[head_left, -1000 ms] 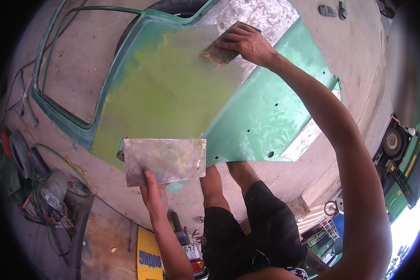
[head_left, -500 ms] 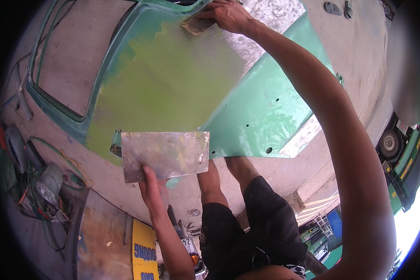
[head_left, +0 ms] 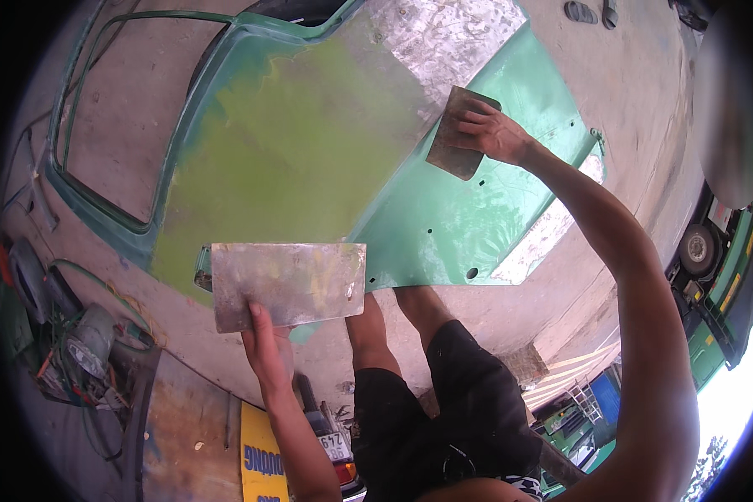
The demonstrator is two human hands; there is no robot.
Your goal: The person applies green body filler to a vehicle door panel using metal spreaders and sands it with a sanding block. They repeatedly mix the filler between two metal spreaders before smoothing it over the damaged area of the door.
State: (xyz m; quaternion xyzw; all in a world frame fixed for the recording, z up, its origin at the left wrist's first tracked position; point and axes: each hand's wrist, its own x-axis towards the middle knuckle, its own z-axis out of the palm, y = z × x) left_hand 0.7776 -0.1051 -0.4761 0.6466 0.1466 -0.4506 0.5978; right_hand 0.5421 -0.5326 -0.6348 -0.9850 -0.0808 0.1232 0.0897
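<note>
My left hand (head_left: 266, 347) grips a flat rectangular metal plate (head_left: 289, 280) by its near edge, thumb on top. Smears of yellowish putty mark the plate. In my right hand (head_left: 500, 136) is a dark, flat putty spreader (head_left: 456, 152), fingers laid across its face. That spreader is over the light-green lower part of a vehicle door (head_left: 410, 201), close to the crease line; whether it touches the surface I cannot tell. Olive-green putty (head_left: 301, 142) covers the door's middle. Beyond it lies a bare, mottled metal patch (head_left: 452, 38).
The door's window frame (head_left: 163, 151) opens at the left. Tools and hoses (head_left: 79, 343) are heaped on the lower left, near a brown board (head_left: 188, 427) and a yellow sign (head_left: 262, 456). Sandals (head_left: 581, 12) lie at the far right. A green truck (head_left: 719, 276) stands farther right.
My right hand has brought the spreader from the far edge of the putty area nearer and to the right, over the light-green part. The left hand with the plate has barely shifted.
</note>
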